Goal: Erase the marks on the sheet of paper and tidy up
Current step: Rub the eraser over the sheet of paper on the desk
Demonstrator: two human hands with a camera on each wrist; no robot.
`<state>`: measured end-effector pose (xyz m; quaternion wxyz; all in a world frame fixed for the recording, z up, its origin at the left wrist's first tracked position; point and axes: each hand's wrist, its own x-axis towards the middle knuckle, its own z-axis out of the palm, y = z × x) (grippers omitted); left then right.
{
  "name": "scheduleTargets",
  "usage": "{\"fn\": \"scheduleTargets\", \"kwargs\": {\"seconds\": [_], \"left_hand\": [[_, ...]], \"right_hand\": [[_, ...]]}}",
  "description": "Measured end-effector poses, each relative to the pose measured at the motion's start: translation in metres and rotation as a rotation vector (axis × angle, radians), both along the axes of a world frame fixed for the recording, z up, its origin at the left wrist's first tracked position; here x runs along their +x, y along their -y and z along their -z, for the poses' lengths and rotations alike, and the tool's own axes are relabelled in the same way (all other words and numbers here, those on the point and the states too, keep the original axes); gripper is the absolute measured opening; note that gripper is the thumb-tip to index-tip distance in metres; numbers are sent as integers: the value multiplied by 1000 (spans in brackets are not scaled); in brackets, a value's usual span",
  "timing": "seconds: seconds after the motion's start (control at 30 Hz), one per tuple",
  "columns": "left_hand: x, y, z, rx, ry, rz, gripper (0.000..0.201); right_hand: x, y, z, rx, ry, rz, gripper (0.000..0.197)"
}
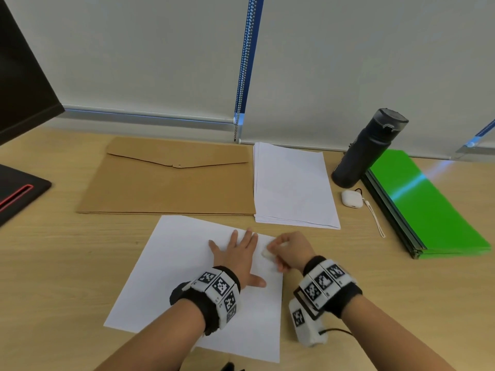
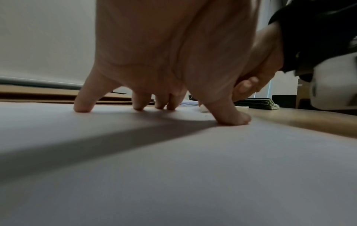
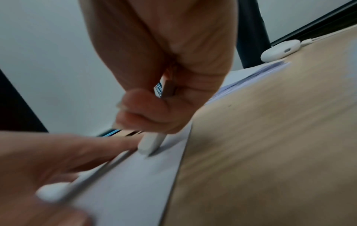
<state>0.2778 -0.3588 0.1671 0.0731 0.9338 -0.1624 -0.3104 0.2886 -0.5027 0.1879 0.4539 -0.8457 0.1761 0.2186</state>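
A white sheet of paper [image 1: 171,274] lies askew on the wooden desk in front of me. My left hand [image 1: 238,253] rests flat on it with fingers spread, and the left wrist view shows its fingertips [image 2: 83,107] pressing the sheet [image 2: 173,175]. My right hand [image 1: 288,250] pinches a small white eraser [image 1: 266,253] whose end touches the paper near the sheet's right edge, just beside my left fingers. In the right wrist view the eraser [image 3: 152,143] stands tilted on the paper [image 3: 135,175], gripped by my right hand [image 3: 154,110]. No marks show clearly on the sheet.
Behind the sheet lie a brown envelope folder [image 1: 171,183] and a stack of white paper [image 1: 293,186]. At the right stand a dark bottle [image 1: 367,148], a white earbud case [image 1: 351,199] with a strap, and a green folder stack [image 1: 426,204]. A monitor [image 1: 24,70] stands far left.
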Motion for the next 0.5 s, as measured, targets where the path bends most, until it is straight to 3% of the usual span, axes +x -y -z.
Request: {"fn": "scheduleTargets", "kwargs": {"seconds": [0.07,0.27,0.3,0.4,0.5], "left_hand": [[0,0,0,-1,-1,0,106],[1,1,1,18,-21,7,108],[1,0,1,18,-24,7,108],[2,0,0,15,-33,3,109],[3,1,1,16,-42,1,110]], "right_hand": [[-2,4,-4,-27,-34,-80,16],[15,6,-5,-120,172,-30,9],[11,3,-3,-138,211,-105,6],[1,-1,4,-337,344,-434,21],[3,12,1,-503,306,-585,26]]}}
